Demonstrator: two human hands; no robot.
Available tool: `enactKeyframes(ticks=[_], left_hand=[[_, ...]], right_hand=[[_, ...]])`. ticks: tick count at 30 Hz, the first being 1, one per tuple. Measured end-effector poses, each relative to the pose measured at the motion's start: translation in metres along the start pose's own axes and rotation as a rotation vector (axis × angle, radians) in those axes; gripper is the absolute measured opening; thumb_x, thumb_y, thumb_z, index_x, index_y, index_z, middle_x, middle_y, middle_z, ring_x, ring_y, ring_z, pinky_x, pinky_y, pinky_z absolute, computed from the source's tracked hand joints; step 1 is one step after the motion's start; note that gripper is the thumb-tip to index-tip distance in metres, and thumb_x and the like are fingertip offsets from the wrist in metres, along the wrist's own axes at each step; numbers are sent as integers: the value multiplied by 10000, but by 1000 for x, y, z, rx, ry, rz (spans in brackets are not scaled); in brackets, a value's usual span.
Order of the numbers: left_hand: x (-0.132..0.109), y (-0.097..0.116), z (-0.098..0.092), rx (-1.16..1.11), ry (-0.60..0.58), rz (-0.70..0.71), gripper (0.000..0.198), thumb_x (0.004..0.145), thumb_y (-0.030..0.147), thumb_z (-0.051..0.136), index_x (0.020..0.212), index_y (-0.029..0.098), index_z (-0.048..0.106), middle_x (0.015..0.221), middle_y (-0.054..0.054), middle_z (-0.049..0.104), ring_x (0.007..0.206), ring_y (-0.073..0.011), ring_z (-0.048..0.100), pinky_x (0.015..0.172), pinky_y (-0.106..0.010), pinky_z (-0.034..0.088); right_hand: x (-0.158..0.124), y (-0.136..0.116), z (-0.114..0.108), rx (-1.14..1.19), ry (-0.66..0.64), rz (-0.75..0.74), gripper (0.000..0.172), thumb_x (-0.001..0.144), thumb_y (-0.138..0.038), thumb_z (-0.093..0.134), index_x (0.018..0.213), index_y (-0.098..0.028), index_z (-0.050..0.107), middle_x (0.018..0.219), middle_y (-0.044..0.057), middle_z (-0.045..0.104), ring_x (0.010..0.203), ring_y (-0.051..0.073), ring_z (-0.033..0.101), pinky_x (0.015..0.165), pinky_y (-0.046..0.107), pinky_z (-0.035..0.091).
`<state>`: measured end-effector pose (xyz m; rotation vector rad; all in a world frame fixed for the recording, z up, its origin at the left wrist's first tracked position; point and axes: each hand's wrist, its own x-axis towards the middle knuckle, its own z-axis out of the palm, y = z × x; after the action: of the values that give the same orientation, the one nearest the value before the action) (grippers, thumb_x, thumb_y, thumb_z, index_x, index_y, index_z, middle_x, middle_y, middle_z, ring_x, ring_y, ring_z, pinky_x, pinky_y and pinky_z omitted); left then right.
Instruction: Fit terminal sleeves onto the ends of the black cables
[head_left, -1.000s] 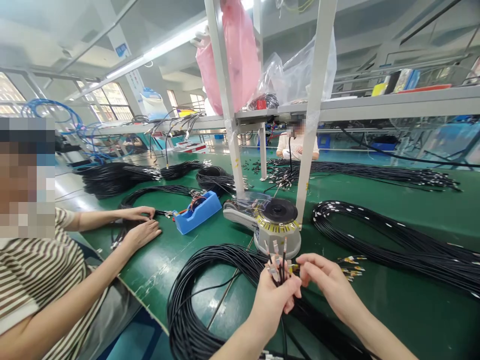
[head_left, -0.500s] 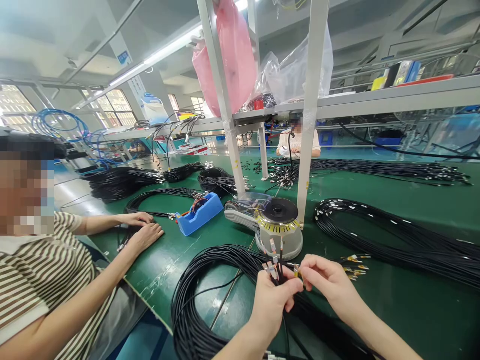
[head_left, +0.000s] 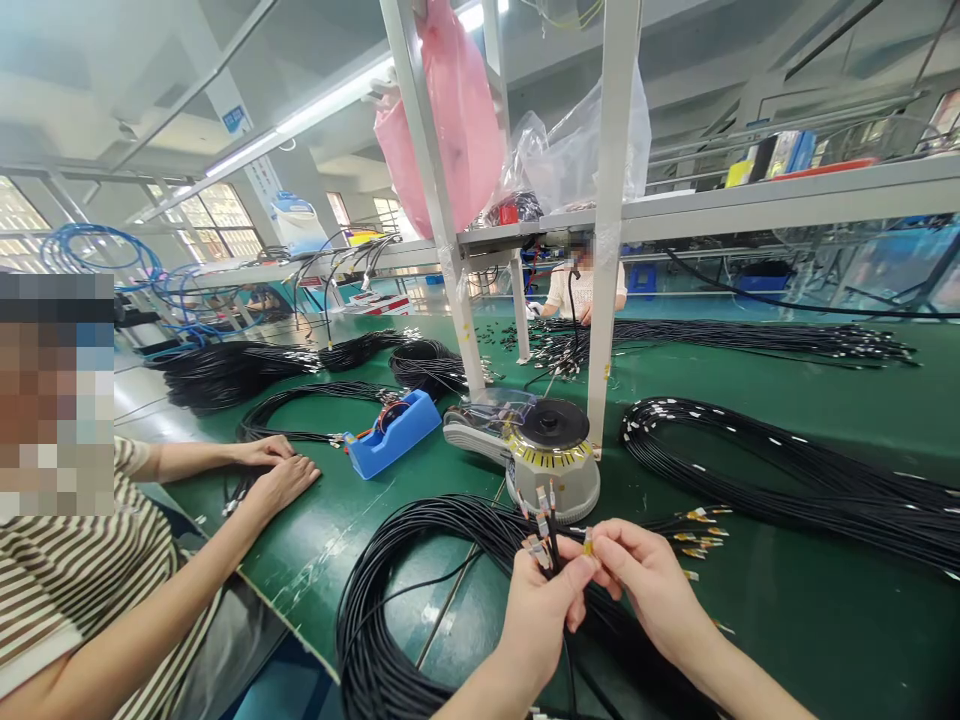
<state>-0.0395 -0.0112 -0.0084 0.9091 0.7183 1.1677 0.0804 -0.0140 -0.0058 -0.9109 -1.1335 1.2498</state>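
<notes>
My left hand point(head_left: 541, 600) is closed around several black cables, whose ends with metallic connectors point(head_left: 541, 525) stick up above the thumb. Against it, my right hand point(head_left: 637, 570) pinches at one cable end wrapped with a small piece of yellow tape point(head_left: 588, 543). The fingertips of both hands meet there. Below and to the left lies a big coil of black cables point(head_left: 367, 590) on the green table point(head_left: 300, 570). More cable ends with yellow tape point(head_left: 697, 540) lie just right of my right hand.
A round tape dispenser point(head_left: 553, 450) stands beyond my hands, beside a blue tape holder point(head_left: 394, 435). Another cable bundle point(head_left: 675, 410) lies to the right. At left, a co-worker's hands point(head_left: 281, 475) rest on the table. Shelf posts point(head_left: 606, 250) rise behind the dispenser.
The view has shifted slightly. My right fingers have moved in against the taped cable end, and the yellow tape shows more clearly between both hands. My left hand keeps its hold.
</notes>
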Motion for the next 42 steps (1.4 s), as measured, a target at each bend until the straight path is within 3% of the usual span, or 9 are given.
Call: enactKeyframes(ticks=[3, 6, 9, 12, 23, 29, 35, 38, 42], left_hand=[[1, 5, 1, -27, -58, -19, 280, 672, 330, 665, 652, 119, 483, 569, -30, 603, 311, 0, 306, 329, -156, 206], [2, 6, 0, -31, -99, -49, 299, 678, 349, 658, 653, 126, 462, 567, -38, 608, 305, 4, 292, 324, -157, 175], [2, 4, -1, -11, -116, -102, 333, 646, 382, 682, 685, 120, 480, 519, -23, 583, 303, 1, 290, 325, -158, 162], [2, 3, -2, -14, -100, -148, 395, 593, 422, 712, 719, 128, 481, 455, 19, 528, 298, -3, 283, 325, -158, 159], [0, 6, 1, 107, -67, -79, 315, 597, 343, 712, 662, 118, 501, 492, 23, 515, 297, -2, 285, 309, -165, 172], [2, 6, 0, 28, -155, -114, 282, 645, 332, 680, 686, 109, 512, 514, -3, 547, 304, -1, 284, 320, -168, 155], [5, 7, 0, -13, -189, -115, 284, 639, 322, 687, 685, 119, 494, 520, -5, 554, 296, 1, 275, 313, -165, 141], [5, 5, 0, 17, -205, -77, 305, 611, 324, 713, 704, 116, 510, 498, 29, 505, 294, -3, 286, 314, -169, 177], [7, 2, 1, -50, -206, 27, 324, 693, 391, 647, 839, 120, 545, 552, 38, 467, 344, -20, 341, 337, -168, 227]], right_hand=[[3, -2, -4, 137, 45, 45, 244, 801, -401, 601, 833, -163, 638, 514, -48, 406, 459, 102, 345, 454, 212, 317], [2, -11, -7, 212, -72, 16, 307, 805, -417, 588, 986, -172, 630, 623, -20, 444, 548, 131, 425, 541, 251, 383], [1, -18, -7, 101, -264, -30, 270, 794, -384, 614, 954, -170, 646, 730, 10, 477, 561, 132, 467, 553, 265, 392], [2, -21, -7, 40, -325, -42, 195, 812, -356, 594, 815, -171, 654, 767, 8, 455, 506, 111, 483, 519, 263, 396], [2, -21, -8, -101, -69, -192, 220, 708, -318, 702, 582, -185, 581, 669, 1, 441, 611, 165, 452, 565, 270, 409], [3, -23, -15, -256, -130, -233, 263, 798, -337, 617, 589, -178, 605, 663, 19, 488, 591, 169, 488, 550, 275, 407], [8, -26, -19, -109, -275, -145, 402, 826, -504, 504, 1061, -187, 580, 745, 37, 541, 672, 199, 511, 641, 322, 430], [6, -39, -24, -268, -233, -112, 180, 775, -367, 577, 807, -191, 600, 708, 13, 521, 633, 181, 491, 588, 281, 411], [15, -61, -63, -660, -210, -4, 71, 671, -204, 506, 611, -201, 544, 579, -2, 515, 551, 177, 473, 502, 256, 369]])
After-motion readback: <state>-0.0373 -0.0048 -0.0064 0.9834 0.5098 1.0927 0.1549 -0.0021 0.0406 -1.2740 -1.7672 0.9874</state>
